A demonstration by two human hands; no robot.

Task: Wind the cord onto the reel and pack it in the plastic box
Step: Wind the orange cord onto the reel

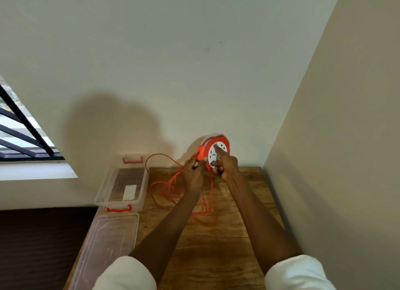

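Both hands are up on the reel [213, 152] right now: my left hand [193, 174] has its fingers curled around the orange handle block on the reel's left side, right where the cord [173, 188] comes out, and my right hand [226, 165] is curled against the white socket face, one finger laid up across it. Whether that right hand is actually pinching something on the face, I can't make out, it's too blurry. So the reel sits just past my fingertips, held upright off the table [216, 246] near its far edge, close to the wall. One reel, one cord. Most of the cord isn't wound; it hangs down from my left hand and lies in loose orange loops on the wood between my forearms and a bit to the left, with one loop arching up towards the plastic box [121, 182]. One box, clear with two red clips, sitting open at the table's far-left corner. One clear lid [108, 246] lies flat along the left edge, just nearer to me than the box.
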